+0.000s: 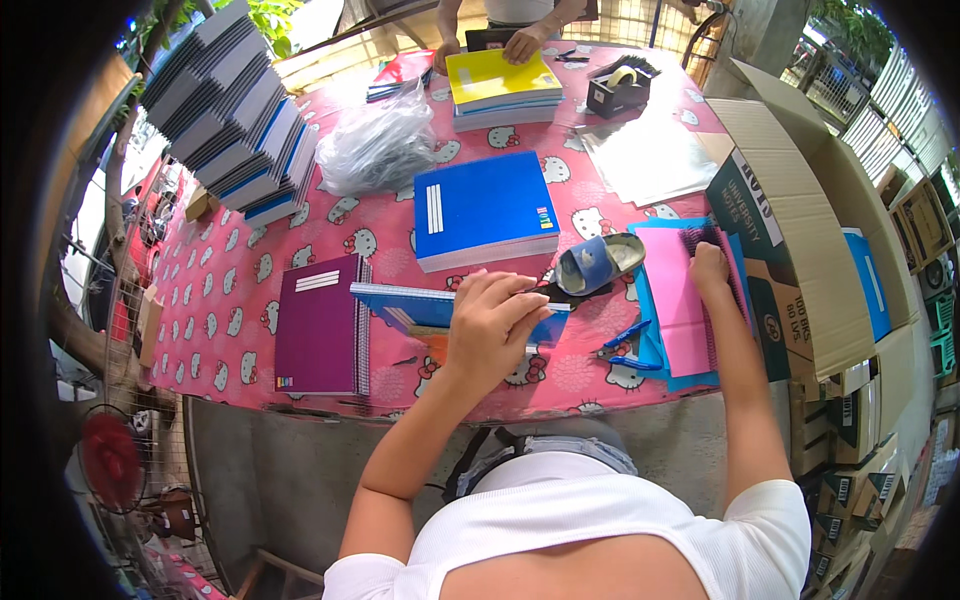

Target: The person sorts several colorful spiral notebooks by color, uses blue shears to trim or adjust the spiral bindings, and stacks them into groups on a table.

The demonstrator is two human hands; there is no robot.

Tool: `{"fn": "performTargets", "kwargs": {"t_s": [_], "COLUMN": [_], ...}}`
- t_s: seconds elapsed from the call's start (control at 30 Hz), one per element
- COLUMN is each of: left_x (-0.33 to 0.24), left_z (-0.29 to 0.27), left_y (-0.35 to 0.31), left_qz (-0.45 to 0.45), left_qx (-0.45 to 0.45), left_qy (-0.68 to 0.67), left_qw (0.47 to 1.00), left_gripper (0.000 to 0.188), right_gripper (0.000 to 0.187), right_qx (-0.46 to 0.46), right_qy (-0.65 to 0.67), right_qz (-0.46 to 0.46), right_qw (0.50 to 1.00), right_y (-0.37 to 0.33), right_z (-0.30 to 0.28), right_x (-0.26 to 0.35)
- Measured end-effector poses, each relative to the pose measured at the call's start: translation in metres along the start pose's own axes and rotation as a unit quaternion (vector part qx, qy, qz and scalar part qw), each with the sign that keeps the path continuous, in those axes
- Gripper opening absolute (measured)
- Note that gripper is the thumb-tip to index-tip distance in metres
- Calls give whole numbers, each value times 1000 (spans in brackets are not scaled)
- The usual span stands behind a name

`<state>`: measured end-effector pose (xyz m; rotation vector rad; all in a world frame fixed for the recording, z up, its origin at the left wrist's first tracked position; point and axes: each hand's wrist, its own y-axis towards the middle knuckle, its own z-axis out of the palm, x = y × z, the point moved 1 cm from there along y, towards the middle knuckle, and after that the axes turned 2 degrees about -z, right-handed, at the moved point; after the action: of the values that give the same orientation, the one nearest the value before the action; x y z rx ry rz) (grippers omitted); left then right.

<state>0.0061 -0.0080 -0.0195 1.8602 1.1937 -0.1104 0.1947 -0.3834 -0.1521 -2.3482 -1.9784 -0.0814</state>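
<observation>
My left hand (492, 325) rests on a blue spiral notebook (408, 306) lying on the pink patterned tablecloth (240, 280), its fingers closed over a dark thin tool at the notebook's right end. A blue tape dispenser (600, 262) sits just beyond those fingers. My right hand (710, 268) presses flat on a pink notebook cover (675, 300) with a dark spiral binding, stacked on light blue covers (650, 345).
A purple notebook (318, 325) lies left, a stack of blue notebooks (483, 208) behind. Farther back sit a clear plastic bag (378, 148), yellow notebooks (500, 80) under another person's hands, and a tall grey-blue notebook pile (230, 110). An open cardboard box (800, 220) stands right.
</observation>
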Motion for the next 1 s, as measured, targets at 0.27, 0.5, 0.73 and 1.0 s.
{"fn": "performTargets", "kwargs": {"t_s": [0.27,0.5,0.73,1.0], "left_x": [-1,-6,-7,-3], "left_z": [-1,-4,-13,-12], "left_y": [-8,-5,-28,-63], "left_qz": [-39,-52,47,118], "left_qx": [1,24,3,-2], "left_qy": [4,-8,-7,2], "left_qw": [999,998,999,993], "left_gripper": [10,11,19,18], "right_gripper": [36,24,22,24], "right_qx": [-267,-93,79,123], "right_qy": [280,468,453,400], "right_qz": [-396,-351,-409,-498], "right_qw": [833,806,788,760], "right_y": [-114,-213,-201,-207], "right_z": [-76,-116,-136,-132], "right_x": [92,145,147,151]}}
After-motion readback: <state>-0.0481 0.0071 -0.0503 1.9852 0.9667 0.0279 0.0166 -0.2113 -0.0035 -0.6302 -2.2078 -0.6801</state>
